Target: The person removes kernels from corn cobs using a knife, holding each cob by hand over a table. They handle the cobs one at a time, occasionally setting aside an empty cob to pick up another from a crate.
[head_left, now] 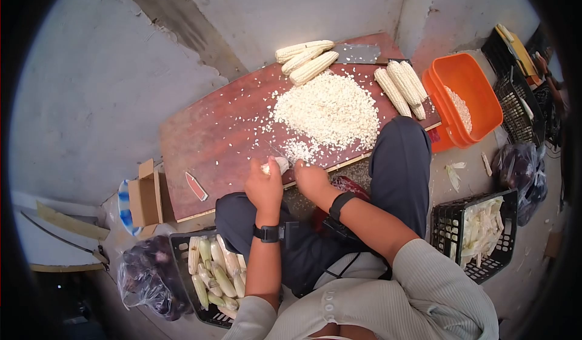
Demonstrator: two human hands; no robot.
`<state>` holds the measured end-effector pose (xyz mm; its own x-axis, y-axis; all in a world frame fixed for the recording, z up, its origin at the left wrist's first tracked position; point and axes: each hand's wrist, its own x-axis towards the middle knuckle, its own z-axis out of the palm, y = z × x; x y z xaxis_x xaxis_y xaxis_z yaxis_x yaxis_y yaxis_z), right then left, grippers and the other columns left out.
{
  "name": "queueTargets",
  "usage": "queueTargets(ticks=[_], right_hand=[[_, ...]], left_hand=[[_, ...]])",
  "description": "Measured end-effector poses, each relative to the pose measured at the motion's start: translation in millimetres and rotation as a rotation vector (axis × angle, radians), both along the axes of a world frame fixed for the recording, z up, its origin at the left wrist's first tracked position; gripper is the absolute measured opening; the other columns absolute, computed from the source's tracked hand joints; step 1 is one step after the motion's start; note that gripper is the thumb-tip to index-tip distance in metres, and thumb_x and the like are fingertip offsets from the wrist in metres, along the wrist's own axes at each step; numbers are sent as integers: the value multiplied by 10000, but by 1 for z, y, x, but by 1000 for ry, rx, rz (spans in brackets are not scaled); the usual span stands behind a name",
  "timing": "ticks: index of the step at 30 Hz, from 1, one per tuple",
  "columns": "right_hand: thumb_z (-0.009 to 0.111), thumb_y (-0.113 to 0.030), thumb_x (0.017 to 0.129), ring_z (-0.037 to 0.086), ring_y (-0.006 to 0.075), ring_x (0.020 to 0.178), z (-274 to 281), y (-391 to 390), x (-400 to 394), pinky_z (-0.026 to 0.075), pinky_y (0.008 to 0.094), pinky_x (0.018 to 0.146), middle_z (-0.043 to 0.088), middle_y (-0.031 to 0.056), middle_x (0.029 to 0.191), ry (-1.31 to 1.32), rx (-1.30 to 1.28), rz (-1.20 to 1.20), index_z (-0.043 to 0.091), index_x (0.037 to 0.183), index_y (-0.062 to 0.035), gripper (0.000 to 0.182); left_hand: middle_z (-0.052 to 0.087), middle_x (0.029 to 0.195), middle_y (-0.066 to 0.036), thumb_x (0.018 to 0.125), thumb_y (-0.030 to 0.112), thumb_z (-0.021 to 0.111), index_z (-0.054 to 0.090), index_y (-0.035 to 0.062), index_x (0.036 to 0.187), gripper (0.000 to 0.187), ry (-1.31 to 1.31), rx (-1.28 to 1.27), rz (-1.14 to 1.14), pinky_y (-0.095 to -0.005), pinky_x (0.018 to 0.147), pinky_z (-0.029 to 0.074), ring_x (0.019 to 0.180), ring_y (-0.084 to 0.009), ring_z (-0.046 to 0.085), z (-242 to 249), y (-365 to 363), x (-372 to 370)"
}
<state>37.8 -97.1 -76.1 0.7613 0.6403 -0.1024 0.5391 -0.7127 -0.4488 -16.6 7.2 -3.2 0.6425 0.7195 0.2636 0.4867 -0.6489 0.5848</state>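
One broad reddish board (212, 127), smooth and worn, with a straight pale edge, lies before the person. Two black plastic crates with lattice sides flank its near side: the left crate (182, 267) holds many corn ears, some in green husk, too overlapped to count; the right crate (445, 231) holds papery, crumpled husks. One orange tub (476, 73) of rigid plastic, rounded at the corners, stands just beyond the board's right end with pale kernels inside. Two dark, crinkled plastic bags sit apart, the left bag (151, 276) off the board's near left corner, the right bag (520, 173) well beyond its right end. One low, grainy kernel mound (330, 109) covers the board's right half. One cardboard box (145, 200) with raised flaps is beside its left end. One flat-bladed cleaver (357, 53) rests along its far edge. Three bare, knobbly ears (303, 60) lie left of the cleaver, and at least four stacked ears (400, 79) at the board's right end. Over its near edge, the left hand (264, 185) curls its fingers around one pale corn piece (279, 165). Just beside it, the right hand (312, 179) has fingers folded in; whether it grips anything cannot be told. One pointed red piece (196, 186), white-bordered, lies near the board's left end.
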Motion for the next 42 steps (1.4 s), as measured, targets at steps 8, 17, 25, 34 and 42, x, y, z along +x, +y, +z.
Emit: queueTargets(ticks=[8, 17, 25, 34, 42], right_hand=[[489, -158, 878, 621, 392, 628, 11, -26, -11, 498, 475, 561, 619, 227, 708, 15, 241, -49, 500, 908, 36, 196], [476, -195, 910, 633, 345, 589, 44, -30, -41, 511, 432, 519, 618, 180, 649, -7, 129, -11, 490, 854, 12, 215], [468, -83, 843, 657, 349, 691, 31, -2, -16, 523, 441, 595, 648, 195, 742, 68, 98, -64, 509, 879, 18, 115], [489, -62, 818, 644, 384, 689, 1, -3, 4, 509, 474, 608, 634, 230, 723, 115, 116, -43, 492, 899, 36, 127], [471, -139, 895, 617, 396, 686, 30, -32, -21, 492, 476, 601, 616, 231, 739, 27, 396, -125, 510, 915, 31, 176]], left_hand=[[613, 736, -247, 862, 385, 572, 565, 9, 872, 376, -13, -117, 79, -496, 612, 436, 703, -448, 585, -13, 20, -13], [608, 725, -239, 866, 361, 569, 560, 10, 850, 352, -21, -106, 74, -485, 592, 430, 688, -444, 579, -15, 24, -11], [589, 688, -230, 854, 326, 582, 545, 18, 825, 311, -33, -82, 9, -476, 575, 428, 655, -427, 576, -6, 22, -3], [600, 697, -217, 853, 318, 588, 549, 16, 847, 304, -52, -100, 38, -463, 587, 438, 655, -417, 581, -12, 21, -6], [620, 752, -220, 827, 340, 614, 565, 10, 875, 337, -65, -48, 39, -462, 628, 455, 691, -411, 599, -7, 14, -14]])
